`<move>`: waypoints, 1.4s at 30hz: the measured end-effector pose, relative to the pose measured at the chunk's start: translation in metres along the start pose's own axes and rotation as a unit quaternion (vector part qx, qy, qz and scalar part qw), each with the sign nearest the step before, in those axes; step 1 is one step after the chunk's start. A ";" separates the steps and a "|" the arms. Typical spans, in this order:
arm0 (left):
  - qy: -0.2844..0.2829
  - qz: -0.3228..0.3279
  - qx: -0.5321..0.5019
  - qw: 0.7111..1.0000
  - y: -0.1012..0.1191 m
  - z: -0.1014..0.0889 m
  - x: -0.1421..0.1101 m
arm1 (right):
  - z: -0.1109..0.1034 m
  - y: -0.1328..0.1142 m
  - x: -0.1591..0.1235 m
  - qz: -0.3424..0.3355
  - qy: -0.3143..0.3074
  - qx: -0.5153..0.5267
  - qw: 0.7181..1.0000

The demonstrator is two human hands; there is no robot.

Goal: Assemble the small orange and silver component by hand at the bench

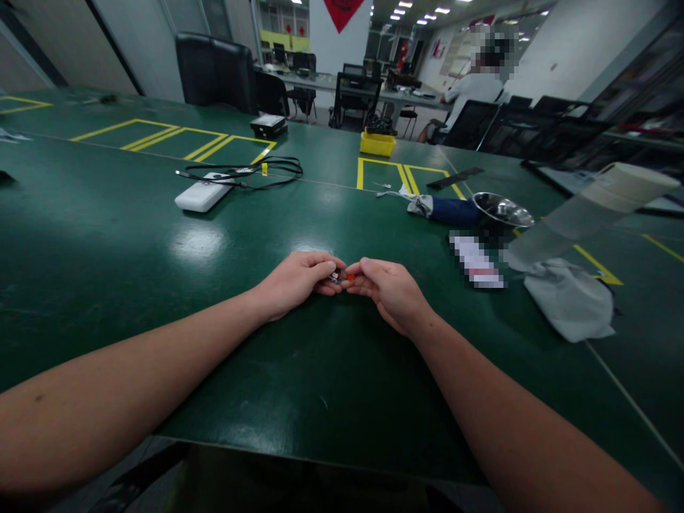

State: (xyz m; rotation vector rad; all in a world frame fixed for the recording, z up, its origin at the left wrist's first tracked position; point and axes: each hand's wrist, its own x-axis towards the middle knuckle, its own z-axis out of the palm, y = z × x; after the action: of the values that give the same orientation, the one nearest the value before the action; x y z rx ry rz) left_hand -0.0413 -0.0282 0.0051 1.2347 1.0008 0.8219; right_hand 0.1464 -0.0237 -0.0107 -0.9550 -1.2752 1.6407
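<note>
Both of my hands meet at the middle of the green table (160, 235). My left hand (299, 279) has its fingers curled and pinches one end of a tiny part (342, 276) with red-orange and grey bits. My right hand (387, 288) is closed too, pinching the other end of the same small part. The part is mostly hidden between the fingertips, just above the tabletop.
A white box (203, 194) with a black cable (256, 171) lies at the back left. A metal bowl (502, 210), a blue roll (454, 211), a grey cloth (569, 299) and a paper cup (625, 185) sit at the right. A yellow bin (377, 142) and a seated person (473, 89) are farther back.
</note>
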 end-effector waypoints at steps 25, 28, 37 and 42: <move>-0.001 0.042 0.091 0.995 0.001 0.001 -0.002 | 0.000 0.002 0.000 -0.026 0.007 -0.068 0.997; 0.009 0.057 0.126 0.990 0.003 0.001 -0.004 | 0.000 0.001 0.000 -0.030 0.001 -0.080 0.996; -0.015 0.051 0.083 0.995 0.003 0.001 -0.003 | -0.001 0.000 -0.004 -0.048 -0.026 -0.062 0.997; -0.019 0.039 0.076 0.996 0.001 0.000 -0.002 | -0.001 0.001 -0.004 -0.046 -0.034 -0.060 0.997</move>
State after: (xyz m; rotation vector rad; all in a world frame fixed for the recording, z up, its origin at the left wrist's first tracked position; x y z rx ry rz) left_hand -0.0421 -0.0299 0.0069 1.4215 1.0040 0.7912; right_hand 0.1487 -0.0270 -0.0113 -0.9041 -1.4561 1.5529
